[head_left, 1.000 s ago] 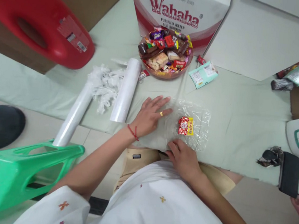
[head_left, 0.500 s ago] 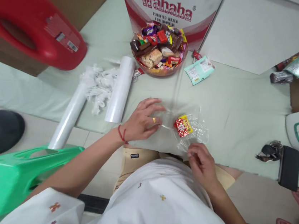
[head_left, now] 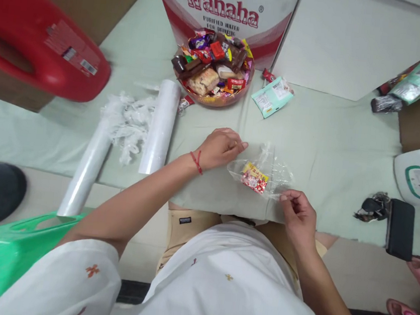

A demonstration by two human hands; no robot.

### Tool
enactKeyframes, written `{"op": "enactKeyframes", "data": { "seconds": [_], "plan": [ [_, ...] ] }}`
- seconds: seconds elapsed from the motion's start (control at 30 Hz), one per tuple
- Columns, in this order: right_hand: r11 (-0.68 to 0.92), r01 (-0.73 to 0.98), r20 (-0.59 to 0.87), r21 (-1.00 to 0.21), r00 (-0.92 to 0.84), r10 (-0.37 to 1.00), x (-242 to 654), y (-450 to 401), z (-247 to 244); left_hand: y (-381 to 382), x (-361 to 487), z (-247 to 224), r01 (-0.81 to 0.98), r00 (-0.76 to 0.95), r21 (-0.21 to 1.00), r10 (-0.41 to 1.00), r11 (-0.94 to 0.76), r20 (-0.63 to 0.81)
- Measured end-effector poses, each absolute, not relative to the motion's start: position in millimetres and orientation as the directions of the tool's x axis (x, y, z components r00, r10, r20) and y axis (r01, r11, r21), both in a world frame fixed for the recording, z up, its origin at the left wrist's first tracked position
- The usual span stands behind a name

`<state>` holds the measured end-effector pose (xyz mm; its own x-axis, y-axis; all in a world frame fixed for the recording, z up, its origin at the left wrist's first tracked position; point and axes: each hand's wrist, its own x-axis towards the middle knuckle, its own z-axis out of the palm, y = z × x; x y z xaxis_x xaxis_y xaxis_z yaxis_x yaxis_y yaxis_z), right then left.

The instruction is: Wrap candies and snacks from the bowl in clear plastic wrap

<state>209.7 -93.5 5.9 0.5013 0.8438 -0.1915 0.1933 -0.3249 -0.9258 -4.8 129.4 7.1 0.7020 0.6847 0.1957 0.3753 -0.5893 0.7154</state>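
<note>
On the green cloth in front of me lies a small red and yellow snack packet [head_left: 254, 178], with clear crinkled plastic film [head_left: 278, 173] around it. My right hand [head_left: 298, 213] pinches the film's near right edge between thumb and fingertips. To the left of the packet, my left hand [head_left: 223, 148] has its fingers curled and pressed together, close to the film's far left edge. What those fingers hold, if anything, is hidden. A red string circles the left wrist.
A bowl of wrapped sweets [head_left: 213, 94] stands before a Wahaba-style water carton, printed Wahaha [head_left: 226, 10]. Plastic film rolls [head_left: 160, 126] and crumpled film [head_left: 127, 117] lie left. A mint-green packet [head_left: 273, 98], phone [head_left: 400, 229], keys [head_left: 375, 206] and red jug [head_left: 73, 61] surround the workspace.
My left hand has moved up and right, its spread fingers now curled together. My right hand has shifted right with the film's edge. The film's far side now bunches upward behind the packet.
</note>
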Motion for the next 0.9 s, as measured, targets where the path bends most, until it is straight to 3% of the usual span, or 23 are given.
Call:
{"op": "enactKeyframes", "data": {
  "seconds": [0.13, 0.2, 0.37, 0.53, 0.67, 0.8, 0.9],
  "plan": [
    [-0.337, 0.276, -0.179, -0.9, 0.473, 0.863, 215.0, -101.4, 1.4, 101.7, -3.3, 28.5, 0.399, 0.581, 0.78, 0.791, -0.482, 0.192],
    [-0.332, 0.325, -0.164, -0.886, 0.451, 0.877, 218.2, -104.2, 1.3, 81.3, -1.4, 37.2, 0.467, 0.548, 0.794, 0.832, -0.39, 0.086],
    [-0.231, 0.473, -0.069, -0.85, 0.334, 0.94, 222.7, -106.4, 6.4, 52.4, -0.9, 33.2, 0.659, 0.492, 0.701, 0.862, -0.273, -0.126],
    [0.02, 0.677, 0.076, -0.735, 0.053, 0.996, 226.2, -118.3, 3.5, 47.3, -13.3, 15.0, 0.519, 0.338, 0.851, 0.933, -0.078, -0.121],
    [0.161, 0.764, 0.078, -0.625, -0.144, 0.987, 236.2, -128.9, 7.4, 31.3, -19.6, 5.4, 0.424, 0.208, 0.905, 0.975, -0.024, -0.072],
    [0.135, 0.75, 0.207, -0.647, 0.002, 0.978, 250.0, -99.5, 24.6, 17.9, -17.2, -0.7, 0.409, 0.197, 0.913, 0.977, -0.007, -0.081],
    [0.118, 0.856, 0.185, -0.503, -0.027, 0.982, 255.7, -47.0, 31.0, 13.1, -14.8, -2.8, 0.363, 0.189, 0.93, 0.973, 0.055, -0.132]
  ]
}}
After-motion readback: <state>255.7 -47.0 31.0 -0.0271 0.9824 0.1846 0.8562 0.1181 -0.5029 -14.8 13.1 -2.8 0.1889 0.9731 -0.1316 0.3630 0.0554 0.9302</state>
